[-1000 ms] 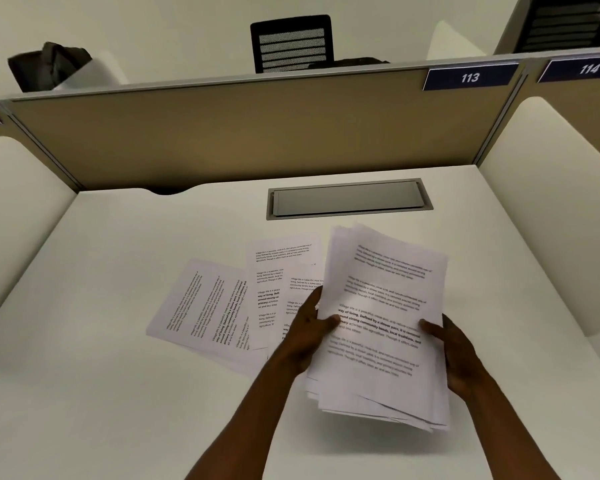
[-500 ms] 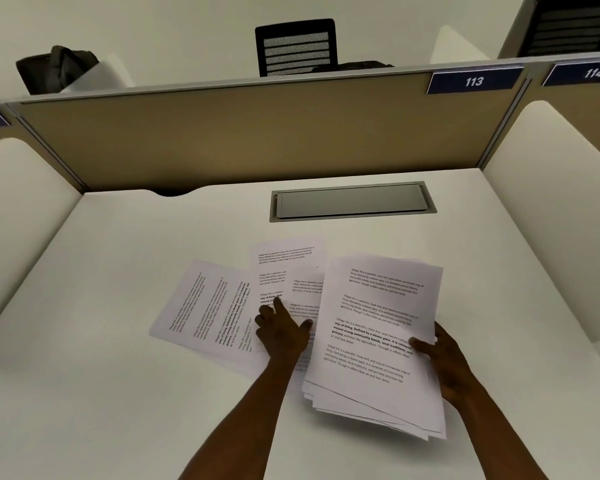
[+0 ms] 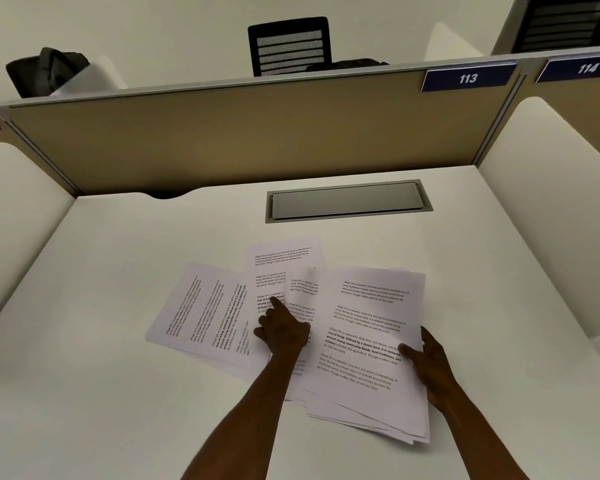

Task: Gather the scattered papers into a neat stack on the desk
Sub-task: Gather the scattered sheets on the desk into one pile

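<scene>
Head view: on the white desk (image 3: 94,341), the right hand (image 3: 430,365) pinches a loose stack (image 3: 364,344) at its right edge, thumb on top, the stack tilted just above the desk. Left of the stack, the left hand (image 3: 284,330) lies on the scattered sheets (image 3: 215,313), index finger stretched out and pressing one, other fingers curled. Behind the stack sits a grey cable hatch (image 3: 347,201).
</scene>
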